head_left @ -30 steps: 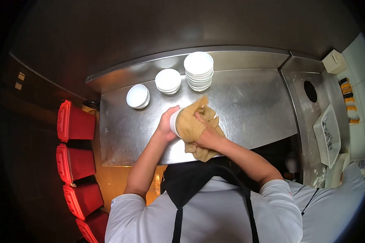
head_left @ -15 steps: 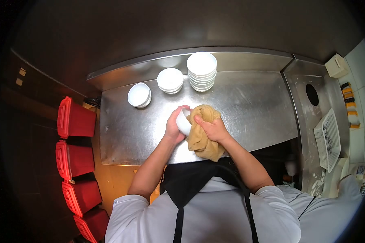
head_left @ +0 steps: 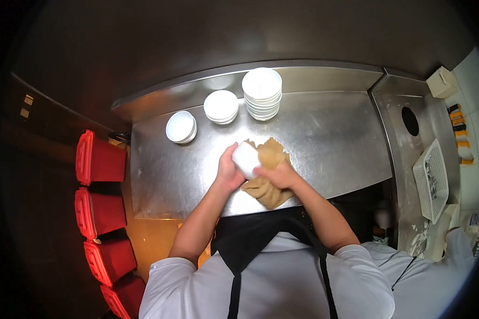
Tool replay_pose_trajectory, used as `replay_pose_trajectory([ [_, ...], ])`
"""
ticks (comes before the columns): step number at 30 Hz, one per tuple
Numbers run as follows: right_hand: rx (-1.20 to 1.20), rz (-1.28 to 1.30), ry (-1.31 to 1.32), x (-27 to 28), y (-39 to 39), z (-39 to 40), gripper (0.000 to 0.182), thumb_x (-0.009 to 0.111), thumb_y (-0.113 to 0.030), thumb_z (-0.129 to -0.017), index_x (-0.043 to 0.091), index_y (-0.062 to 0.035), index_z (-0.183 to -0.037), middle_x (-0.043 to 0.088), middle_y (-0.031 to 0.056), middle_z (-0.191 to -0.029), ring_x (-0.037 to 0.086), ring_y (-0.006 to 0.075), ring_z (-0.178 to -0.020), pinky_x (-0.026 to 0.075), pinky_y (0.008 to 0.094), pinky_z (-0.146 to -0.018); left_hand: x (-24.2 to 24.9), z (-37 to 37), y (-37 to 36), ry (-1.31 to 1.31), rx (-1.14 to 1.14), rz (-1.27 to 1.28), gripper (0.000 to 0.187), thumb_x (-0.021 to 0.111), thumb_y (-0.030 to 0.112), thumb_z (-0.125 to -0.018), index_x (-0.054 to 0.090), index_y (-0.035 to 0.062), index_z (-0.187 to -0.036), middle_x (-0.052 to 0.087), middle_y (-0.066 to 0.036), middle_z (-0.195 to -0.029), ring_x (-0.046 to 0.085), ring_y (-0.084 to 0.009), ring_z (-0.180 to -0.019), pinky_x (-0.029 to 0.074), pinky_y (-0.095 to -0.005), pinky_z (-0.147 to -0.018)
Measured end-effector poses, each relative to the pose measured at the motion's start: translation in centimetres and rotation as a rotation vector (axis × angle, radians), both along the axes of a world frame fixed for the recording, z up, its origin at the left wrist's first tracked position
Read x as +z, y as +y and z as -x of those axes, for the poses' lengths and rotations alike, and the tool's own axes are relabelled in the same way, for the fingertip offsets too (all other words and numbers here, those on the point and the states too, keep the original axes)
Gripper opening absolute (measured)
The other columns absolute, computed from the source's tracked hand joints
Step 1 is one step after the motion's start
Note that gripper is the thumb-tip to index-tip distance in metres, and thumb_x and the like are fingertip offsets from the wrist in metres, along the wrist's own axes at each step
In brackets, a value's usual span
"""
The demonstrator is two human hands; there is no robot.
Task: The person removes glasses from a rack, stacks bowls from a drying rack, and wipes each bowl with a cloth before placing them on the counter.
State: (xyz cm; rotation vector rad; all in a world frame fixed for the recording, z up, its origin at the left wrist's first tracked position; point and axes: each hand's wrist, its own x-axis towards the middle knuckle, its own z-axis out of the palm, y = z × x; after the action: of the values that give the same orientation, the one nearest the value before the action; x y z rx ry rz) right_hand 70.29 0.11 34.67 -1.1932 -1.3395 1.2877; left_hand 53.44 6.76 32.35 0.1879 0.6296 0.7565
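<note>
A white bowl [head_left: 245, 160] is tilted on its side between my hands, low over the near part of the steel counter [head_left: 330, 138]. My left hand [head_left: 229, 169] is closed around its left side. From the right, my right hand [head_left: 280, 175] grips a tan cloth [head_left: 269, 194] and presses it to the bowl, its thumb near the bowl's edge. Folds of the cloth hang below and above that hand. The bowl's inside is hidden from me.
Toward the counter's back stand a tall stack of white bowls [head_left: 262, 87], a shorter stack [head_left: 221, 107] and a small stack [head_left: 181, 127]. Several red lidded bins [head_left: 107, 159] line the left floor. A white basket [head_left: 431, 181] sits at the right, below a round hole [head_left: 410, 121].
The bowl has turned so that more of its white outside faces up. My right hand and the cloth have shifted around its right side, and the cloth is spread more loosely.
</note>
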Motion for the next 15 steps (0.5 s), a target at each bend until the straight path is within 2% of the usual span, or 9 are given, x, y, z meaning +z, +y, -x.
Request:
replay_pose_trajectory([
  [2, -0.145, 0.082, 0.314, 0.1, 1.2, -0.9, 0.03, 0.066, -0.022, -0.093, 0.063, 0.0012, -0.113, 0.068, 0.0102, -0.107, 0.063, 0.0184, -0.099, 0.049, 0.0322, -0.089, 0.2, 0.1, -0.8, -0.041, 0.011, -0.108, 0.047, 0.044, 0.034, -0.099, 0.05, 0.0024, -0.133, 0.058, -0.013, -0.131, 0.053, -0.0293, -0.123, 0.038, -0.0449, -0.109],
  [4, -0.329, 0.117, 0.253, -0.3, 2.4, -1.7, 0.026, 0.063, -0.021, -0.095, 0.065, 0.0015, -0.108, 0.069, 0.0094, -0.102, 0.064, 0.0165, -0.095, 0.05, 0.0313, -0.085, 1.8, -0.2, -1.8, -0.155, -0.005, -0.227, 0.049, 0.045, 0.033, -0.1, 0.046, 0.0027, -0.138, 0.054, -0.013, -0.136, 0.048, -0.0289, -0.129, 0.034, -0.0458, -0.112],
  [5, -0.421, 0.137, 0.221, -0.8, 2.8, -2.0, 0.025, 0.062, -0.021, -0.096, 0.066, 0.0016, -0.106, 0.07, 0.0091, -0.1, 0.064, 0.0156, -0.093, 0.051, 0.0309, -0.083, 1.4, 0.0, -1.8, -0.198, -0.026, -0.28, 0.055, 0.051, 0.032, -0.099, 0.04, 0.0024, -0.143, 0.049, -0.014, -0.142, 0.041, -0.0291, -0.136, 0.029, -0.0477, -0.115],
  [8, -0.713, -0.052, 0.002, -1.8, 3.8, -1.8, 0.023, 0.062, -0.02, -0.096, 0.068, 0.0015, -0.099, 0.071, 0.0094, -0.094, 0.066, 0.0169, -0.091, 0.052, 0.0327, -0.081, 1.1, 0.8, -2.0, -0.169, -0.036, -0.415, 0.052, 0.055, 0.027, -0.098, 0.041, 0.0013, -0.141, 0.05, -0.014, -0.141, 0.043, -0.0298, -0.134, 0.031, -0.0485, -0.114],
  [11, -0.677, 0.073, 0.055, -1.3, 2.7, -2.1, 0.024, 0.064, -0.019, -0.094, 0.065, 0.0013, -0.107, 0.07, 0.0108, -0.099, 0.067, 0.0198, -0.092, 0.053, 0.0324, -0.081, 1.4, 1.7, -1.7, -0.109, 0.068, -0.375, 0.046, 0.057, 0.022, -0.098, 0.045, 0.0001, -0.137, 0.056, -0.014, -0.134, 0.051, -0.0293, -0.127, 0.038, -0.0464, -0.11],
  [13, -0.403, -0.288, -0.177, -3.1, 0.9, -0.7, 0.035, 0.067, -0.019, -0.09, 0.06, 0.0007, -0.118, 0.066, 0.0137, -0.113, 0.064, 0.0256, -0.104, 0.051, 0.0361, -0.088, 0.0, 1.8, -1.7, 0.054, 0.052, -0.423, 0.039, 0.056, 0.019, -0.099, 0.05, -0.0002, -0.132, 0.06, -0.013, -0.127, 0.058, -0.0267, -0.117, 0.044, -0.0421, -0.104],
  [14, -0.293, -0.313, -0.355, -2.9, -0.1, 0.6, 0.054, 0.072, -0.023, -0.085, 0.052, -0.0005, -0.129, 0.054, 0.017, -0.131, 0.053, 0.0305, -0.122, 0.044, 0.041, -0.102, -0.5, 1.6, -1.7, 0.13, 0.041, -0.449, 0.036, 0.056, 0.018, -0.099, 0.052, -0.0004, -0.13, 0.063, -0.012, -0.123, 0.062, -0.0254, -0.112, 0.048, -0.04, -0.1],
  [15, -0.155, -0.257, -0.212, -1.9, -0.8, 2.2, 0.064, 0.076, -0.028, -0.081, 0.05, -0.0011, -0.133, 0.046, 0.0184, -0.14, 0.041, 0.0325, -0.133, 0.033, 0.0434, -0.111, -0.5, 1.2, -1.9, 0.3, -0.07, -0.493, 0.026, 0.052, 0.012, -0.1, 0.059, -0.0007, -0.121, 0.068, -0.009, -0.11, 0.065, -0.0202, -0.098, 0.053, -0.0347, -0.088],
])
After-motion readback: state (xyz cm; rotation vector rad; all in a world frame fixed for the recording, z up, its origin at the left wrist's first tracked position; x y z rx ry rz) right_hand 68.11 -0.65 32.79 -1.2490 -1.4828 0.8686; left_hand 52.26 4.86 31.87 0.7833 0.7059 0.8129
